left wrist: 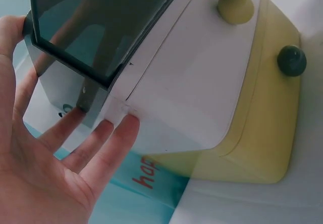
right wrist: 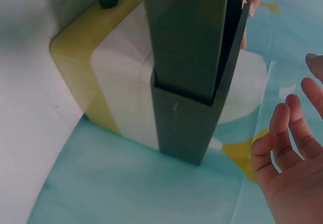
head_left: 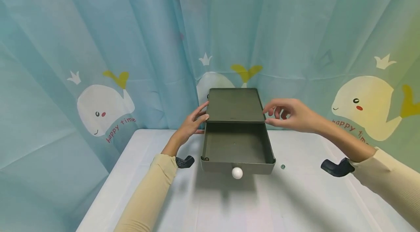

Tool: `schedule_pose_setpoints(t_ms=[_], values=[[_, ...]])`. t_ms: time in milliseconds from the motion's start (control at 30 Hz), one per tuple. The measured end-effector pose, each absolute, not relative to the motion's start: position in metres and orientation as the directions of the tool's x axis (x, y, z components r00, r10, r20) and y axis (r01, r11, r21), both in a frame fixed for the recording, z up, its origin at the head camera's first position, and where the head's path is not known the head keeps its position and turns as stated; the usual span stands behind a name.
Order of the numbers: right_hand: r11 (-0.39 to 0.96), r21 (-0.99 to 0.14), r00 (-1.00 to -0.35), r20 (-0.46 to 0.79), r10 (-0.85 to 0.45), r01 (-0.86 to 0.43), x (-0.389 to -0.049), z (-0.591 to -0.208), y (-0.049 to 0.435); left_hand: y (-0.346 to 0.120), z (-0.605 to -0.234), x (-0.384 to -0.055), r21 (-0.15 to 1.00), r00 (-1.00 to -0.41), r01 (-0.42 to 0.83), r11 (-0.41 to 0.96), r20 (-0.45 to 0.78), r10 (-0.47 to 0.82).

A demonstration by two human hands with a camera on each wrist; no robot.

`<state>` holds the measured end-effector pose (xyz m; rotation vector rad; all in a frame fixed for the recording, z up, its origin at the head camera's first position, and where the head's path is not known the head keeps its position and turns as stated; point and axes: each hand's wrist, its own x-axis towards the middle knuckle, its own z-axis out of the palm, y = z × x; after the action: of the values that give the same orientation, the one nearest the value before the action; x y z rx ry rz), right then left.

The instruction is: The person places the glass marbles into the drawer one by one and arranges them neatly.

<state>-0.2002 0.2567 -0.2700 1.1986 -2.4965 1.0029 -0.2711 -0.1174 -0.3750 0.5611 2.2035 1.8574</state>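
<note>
A small dark grey-green drawer box (head_left: 234,104) stands on the table, its drawer (head_left: 218,167) pulled out toward me, with a white knob (head_left: 237,173) on the front. Nothing shows inside the drawer in the head view. My left hand (head_left: 188,124) rests against the box's left side, thumb near the top edge, fingers (left wrist: 116,141) extended along the side. On the other side, my right hand (head_left: 293,115) hovers by the right edge, fingers loosely bent and holding nothing. The right wrist view shows it apart from the box.
Under the dark box are a white drawer section (left wrist: 186,72) with a yellow knob (left wrist: 235,7) and a yellow section (left wrist: 267,123) with a dark green knob (left wrist: 291,60). A small green piece (head_left: 283,166) lies on the white table (head_left: 295,203). A whale-print curtain (head_left: 157,42) hangs behind.
</note>
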Motion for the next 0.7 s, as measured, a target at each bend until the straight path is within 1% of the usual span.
schedule_pose_setpoints(t_ms=[200, 400, 700], values=[[0.467, -0.525, -0.698, 0.453, -0.554, -0.711, -0.197, -0.282, 0.274, -0.119, -0.376, -0.272, 0.978, -0.905, 0.157, 0.135, 0.088, 0.416], [0.484, -0.547, -0.729, 0.465, -0.503, -0.683, -0.194, -0.299, 0.290, -0.119, -0.375, -0.271, 0.974, -0.900, 0.176, 0.139, 0.102, 0.424], [0.511, -0.625, -0.806, 0.426, -0.411, -0.590, -0.193, -0.334, 0.309, -0.119, -0.374, -0.270, 0.972, -0.897, 0.189, 0.140, 0.113, 0.427]])
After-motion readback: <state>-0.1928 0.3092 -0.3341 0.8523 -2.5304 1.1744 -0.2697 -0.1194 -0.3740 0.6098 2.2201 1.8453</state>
